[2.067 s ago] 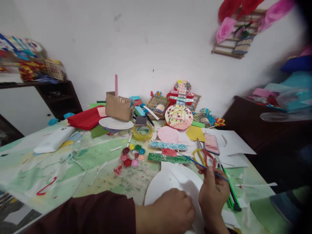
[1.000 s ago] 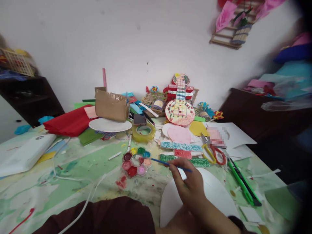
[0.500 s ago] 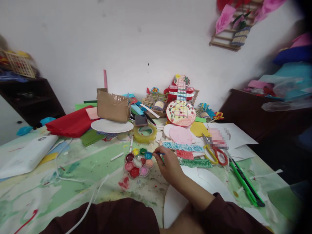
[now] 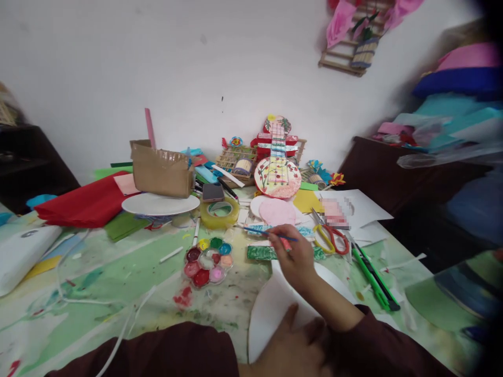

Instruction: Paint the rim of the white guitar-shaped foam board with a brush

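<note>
My right hand (image 4: 294,256) is closed round a thin blue paintbrush (image 4: 255,231), held nearly level with its tip to the left. The brush passes over a blue-and-white painted strip (image 4: 306,231) and beyond a green painted strip (image 4: 261,253). Below, my left hand (image 4: 288,343) lies with fingers spread on a white rounded board (image 4: 267,309), partly covered by my right forearm. Left of the board sits a flower-shaped paint palette (image 4: 227,271) with wells of red, pink, yellow, green and blue.
Yellow-and-red scissors (image 4: 332,239) and a green utility knife (image 4: 375,277) lie to the right. Clear tape (image 4: 219,215), a phone (image 4: 212,192) and a cardboard box (image 4: 163,170) stand farther back. A decorated paper instrument (image 4: 277,175) leans by the wall. A white cable (image 4: 131,319) crosses the left.
My right hand has lifted the brush off the palette's blue well and moved right, over the painted strips. My left hand now shows on the white board. The view has turned slightly right.
</note>
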Action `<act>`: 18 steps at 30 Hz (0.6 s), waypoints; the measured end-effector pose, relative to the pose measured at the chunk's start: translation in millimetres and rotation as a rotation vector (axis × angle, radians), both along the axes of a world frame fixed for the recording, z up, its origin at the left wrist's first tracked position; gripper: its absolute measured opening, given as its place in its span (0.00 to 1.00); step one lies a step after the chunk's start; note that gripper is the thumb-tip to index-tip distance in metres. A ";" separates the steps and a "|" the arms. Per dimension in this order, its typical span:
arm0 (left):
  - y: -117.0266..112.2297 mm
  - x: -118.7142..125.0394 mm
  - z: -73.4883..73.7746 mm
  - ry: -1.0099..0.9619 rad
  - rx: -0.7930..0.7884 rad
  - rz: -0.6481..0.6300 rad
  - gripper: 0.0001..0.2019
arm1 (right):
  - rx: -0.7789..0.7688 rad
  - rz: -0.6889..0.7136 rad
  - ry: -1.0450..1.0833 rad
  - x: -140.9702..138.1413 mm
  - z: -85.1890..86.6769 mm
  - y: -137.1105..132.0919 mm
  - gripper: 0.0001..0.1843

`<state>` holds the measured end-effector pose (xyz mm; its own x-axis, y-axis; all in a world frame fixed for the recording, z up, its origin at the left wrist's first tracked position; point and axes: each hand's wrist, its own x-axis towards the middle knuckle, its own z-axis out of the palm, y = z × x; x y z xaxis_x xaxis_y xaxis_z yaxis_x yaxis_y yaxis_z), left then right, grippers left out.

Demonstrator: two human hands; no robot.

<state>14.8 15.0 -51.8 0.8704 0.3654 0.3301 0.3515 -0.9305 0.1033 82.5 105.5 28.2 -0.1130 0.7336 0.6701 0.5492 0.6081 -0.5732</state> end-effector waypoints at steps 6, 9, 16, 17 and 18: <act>4.3 -1.4 3.9 -0.008 0.046 -0.009 0.14 | -0.128 -0.224 0.277 62.9 -22.7 -18.9 0.10; 7.0 -1.4 0.0 -0.018 0.057 -0.010 0.15 | -0.161 -0.260 0.292 72.0 -34.9 -23.2 0.11; 10.2 -2.6 -15.4 0.010 0.041 -0.031 0.15 | -0.128 -0.309 0.132 70.9 -32.8 -27.2 0.10; 10.2 -2.5 -20.8 0.003 0.048 -0.026 0.15 | -0.131 -0.310 0.121 70.5 -32.3 -27.5 0.10; 10.3 -2.4 -27.2 -0.006 0.055 -0.020 0.15 | -0.135 -0.311 0.111 70.1 -32.0 -27.8 0.10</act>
<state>12.4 25.3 -79.0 0.8754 0.3288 0.3544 0.3319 -0.9418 0.0540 152.7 77.7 -3.7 0.1978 0.8044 0.5602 0.6259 0.3362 -0.7037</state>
